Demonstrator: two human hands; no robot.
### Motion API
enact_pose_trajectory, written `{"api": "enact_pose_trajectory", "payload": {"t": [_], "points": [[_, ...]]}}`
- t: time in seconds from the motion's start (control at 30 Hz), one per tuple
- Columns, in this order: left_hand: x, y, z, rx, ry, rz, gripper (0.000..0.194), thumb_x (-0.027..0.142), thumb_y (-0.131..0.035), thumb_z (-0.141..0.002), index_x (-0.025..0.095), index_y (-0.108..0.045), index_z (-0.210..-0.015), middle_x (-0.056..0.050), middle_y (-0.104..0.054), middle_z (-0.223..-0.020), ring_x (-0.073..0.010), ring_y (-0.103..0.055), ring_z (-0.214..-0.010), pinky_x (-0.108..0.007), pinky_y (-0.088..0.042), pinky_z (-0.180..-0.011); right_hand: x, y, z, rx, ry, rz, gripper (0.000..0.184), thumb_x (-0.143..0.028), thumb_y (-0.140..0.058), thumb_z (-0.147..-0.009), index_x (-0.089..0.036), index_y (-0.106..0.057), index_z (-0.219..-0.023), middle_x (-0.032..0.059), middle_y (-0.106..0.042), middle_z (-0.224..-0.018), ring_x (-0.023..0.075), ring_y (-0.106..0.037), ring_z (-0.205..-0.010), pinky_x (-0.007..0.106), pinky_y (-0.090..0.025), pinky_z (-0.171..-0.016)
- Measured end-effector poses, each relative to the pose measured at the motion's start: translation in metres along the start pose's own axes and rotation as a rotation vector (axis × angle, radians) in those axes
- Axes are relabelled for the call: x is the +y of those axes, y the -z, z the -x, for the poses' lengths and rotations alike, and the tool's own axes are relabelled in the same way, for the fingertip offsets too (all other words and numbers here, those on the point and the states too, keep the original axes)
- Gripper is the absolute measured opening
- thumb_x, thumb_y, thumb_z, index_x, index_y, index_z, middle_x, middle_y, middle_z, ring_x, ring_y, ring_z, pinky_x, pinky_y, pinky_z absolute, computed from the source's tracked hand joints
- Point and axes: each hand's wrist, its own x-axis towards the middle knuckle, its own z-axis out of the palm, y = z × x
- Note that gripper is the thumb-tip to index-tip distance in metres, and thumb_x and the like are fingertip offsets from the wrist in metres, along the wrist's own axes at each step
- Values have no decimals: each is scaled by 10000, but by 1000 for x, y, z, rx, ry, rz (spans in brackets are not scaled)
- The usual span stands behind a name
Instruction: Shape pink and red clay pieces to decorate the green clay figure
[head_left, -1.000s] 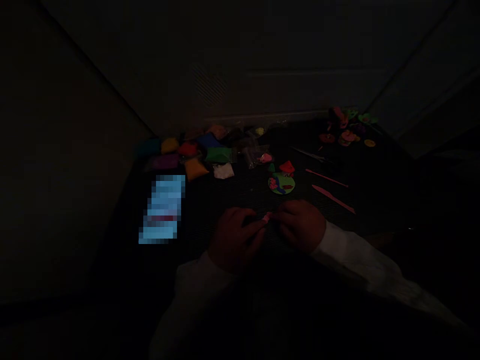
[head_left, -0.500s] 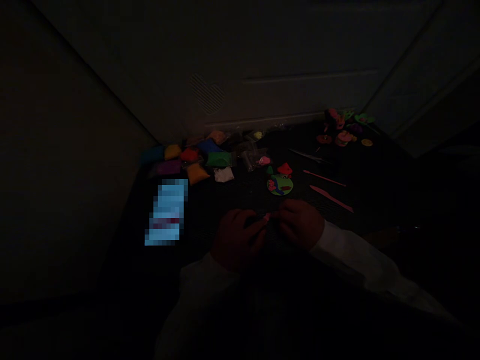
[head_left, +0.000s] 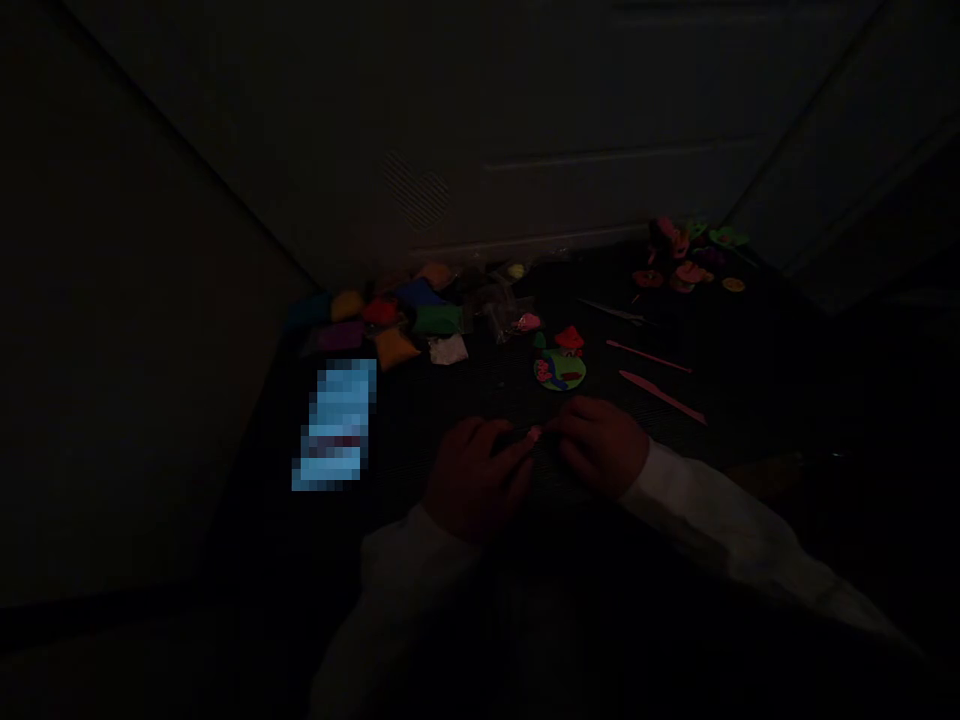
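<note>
The scene is very dark. My left hand (head_left: pixel 474 478) and my right hand (head_left: pixel 604 447) meet over a dark mat, fingers curled, pinching a small pink piece of clay (head_left: pixel 534 433) between them. Both wrists wear white sleeves. Just beyond the hands lies a green clay disc (head_left: pixel 559 371) with red and blue bits on it, and a red clay lump (head_left: pixel 570 339) sits behind that.
Several coloured clay packets (head_left: pixel 390 320) are heaped at the back left. A glowing phone screen (head_left: pixel 336 425) lies to the left. Two pink modelling tools (head_left: pixel 660 395) lie to the right. Small finished clay figures (head_left: pixel 686 260) stand at the back right by the wall.
The picture has grown slightly darker. The hands stay together on the pink piece with only small finger shifts.
</note>
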Motion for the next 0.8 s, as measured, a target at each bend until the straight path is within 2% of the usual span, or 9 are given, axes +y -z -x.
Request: {"api": "enact_pose_trajectory", "payload": {"t": [0.8], "points": [[2, 2, -1, -58, 22, 6, 369, 345, -453, -771, 288, -498, -1133, -73, -490, -1092, -239, -404, -976, -434, -346, -823, 2, -2, 0, 5, -7, -47, 270, -185, -434, -758, -184, -571, -990, 53, -517, -865, 146, -479, -779, 283, -396, -710]]}}
